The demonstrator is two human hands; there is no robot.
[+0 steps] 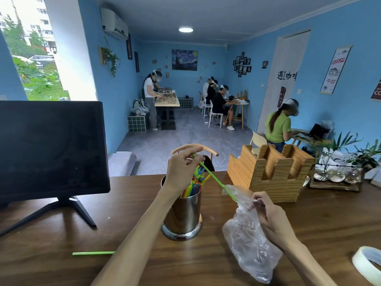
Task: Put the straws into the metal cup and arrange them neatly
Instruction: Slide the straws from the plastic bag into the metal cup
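Starting at the left edge: a dark monitor point(51, 149) stands on its splayed black foot on the wooden table point(127, 205), screen blank.
Loose straw: one green straw point(93, 253) lies flat on the table near the front edge, left of the left forearm, well apart from the cup.
Left hand: the left hand point(181, 168) is raised above the cup's mouth, its thumb and fingertips closed in a pinch on the top end of a long green straw point(214, 179); the other fingers are curled beside them.
Metal cup: the metal cup point(184, 213) stands upright on the table between the two forearms, its flared base touching the wood. The left forearm crosses in front of its left side.
Straws in cup: a bundle of coloured straws point(193, 185) (yellow, green, blue, red) stands in the cup, leaning and fanned toward the right, tips uneven above the rim.
Held straw: it slants down to the right from the left hand, passing over the bundle's tips, and its lower end goes into the mouth of the plastic bag.
Plastic bag: a clear, crumpled plastic bag point(249, 244) hangs right of the cup, lower part sagging to the table; whether anything else is inside cannot be told.
Right hand: the right hand point(266, 213) grips the bag's upper edge, fingers curled into the film.
Wooden holder: a slotted wooden holder point(270, 174) sits on the table behind the bag.
Tape: a roll of tape point(369, 263) lies at the right front corner, cut off by the frame.
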